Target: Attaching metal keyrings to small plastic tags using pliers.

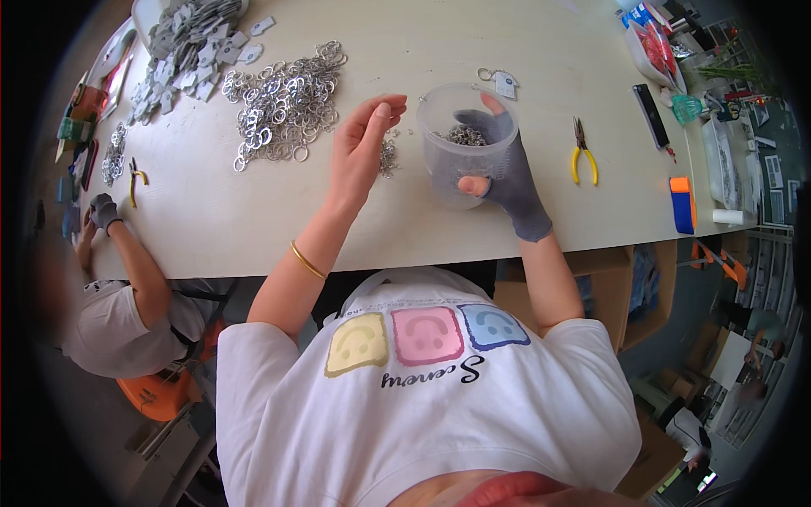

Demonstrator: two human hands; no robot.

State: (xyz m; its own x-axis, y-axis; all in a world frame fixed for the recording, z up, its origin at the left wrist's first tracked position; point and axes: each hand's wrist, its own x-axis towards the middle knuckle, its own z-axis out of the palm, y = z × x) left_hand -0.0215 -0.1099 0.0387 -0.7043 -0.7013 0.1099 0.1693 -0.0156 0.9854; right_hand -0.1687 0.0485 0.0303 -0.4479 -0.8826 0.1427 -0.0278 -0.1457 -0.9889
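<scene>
My right hand (pixel 517 190), in a grey glove with bare fingertips, is wrapped round a clear plastic cup (pixel 439 156). Small metal pieces (pixel 465 136) lie in the cup; they are too tiny to name. My bare left hand (pixel 365 142) is raised just left of the cup, fingers stretched out, with nothing visible in it. Beside it on the table is a small heap of fine metal parts (pixel 388 159), partly hidden by the hand. Farther left spreads a big pile of silver key rings (pixel 283 110). Behind the cup lies a key ring with a white tag (pixel 505 84).
Yellow-handled pliers (pixel 583 160) lie right of the cup, and a black phone-like object (pixel 650 117) beyond them. A mound of grey-white tags (pixel 190 55) fills the far left. A co-worker's gloved hand (pixel 105 211) is at the left edge near other pliers (pixel 134 182). Cardboard boxes (pixel 604 291) stand under the table's right edge.
</scene>
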